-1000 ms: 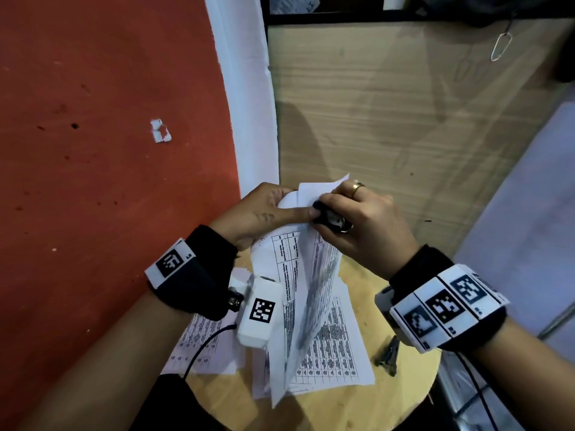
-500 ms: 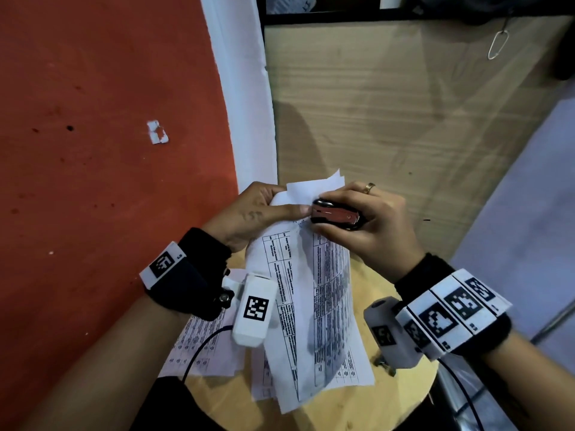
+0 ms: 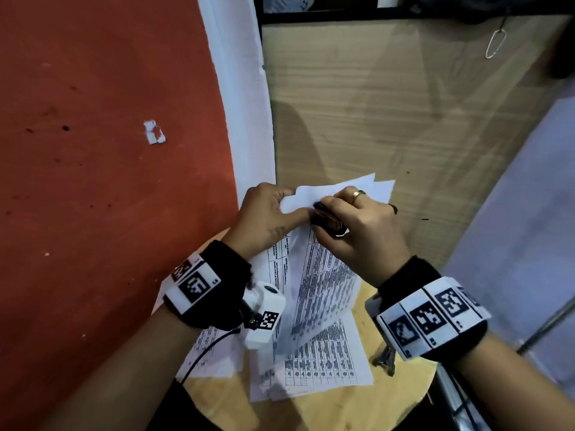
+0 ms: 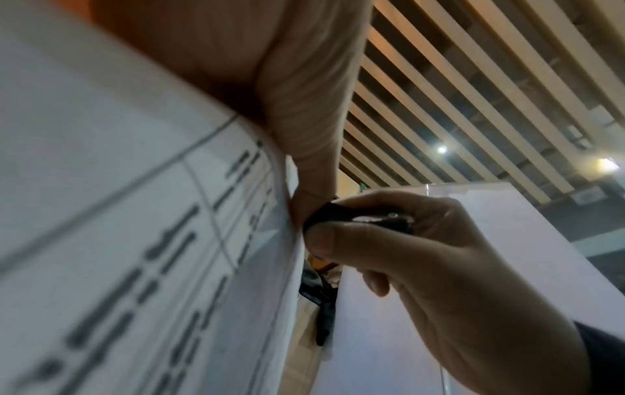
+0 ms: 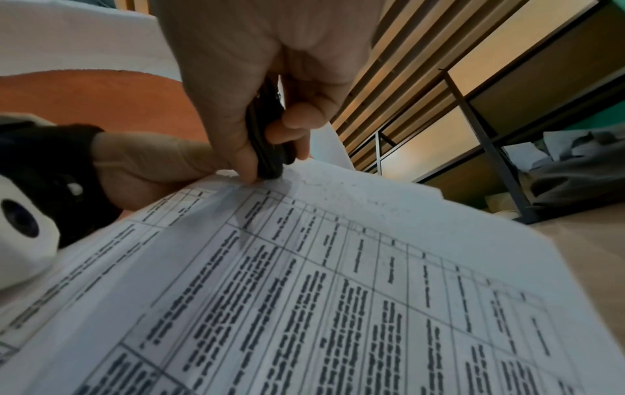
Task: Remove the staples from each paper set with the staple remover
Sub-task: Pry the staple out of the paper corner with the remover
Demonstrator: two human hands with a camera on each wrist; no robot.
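Note:
A set of printed table sheets (image 3: 323, 275) (image 5: 338, 280) (image 4: 118, 240) is held up above the round wooden table. My left hand (image 3: 270, 216) (image 4: 304, 120) pinches its top corner. My right hand (image 3: 357, 225) (image 4: 423, 254) (image 5: 263, 80) grips a small dark staple remover (image 3: 326, 220) (image 4: 341, 213) (image 5: 265, 141), its tip pressed against the paper's top edge right beside my left thumb. The staple itself is hidden.
More printed sheets (image 3: 317, 365) lie flat on the round wooden table (image 3: 404, 396). A small dark metal tool (image 3: 387, 359) lies near the table's right edge under my right wrist. A red wall (image 3: 109, 181) stands at left, a wooden panel (image 3: 389, 119) behind.
The paper set has swung from edge-on to facing me and spread. My right hand with the staple remover has turned and pressed closer against the top corner by my left thumb.

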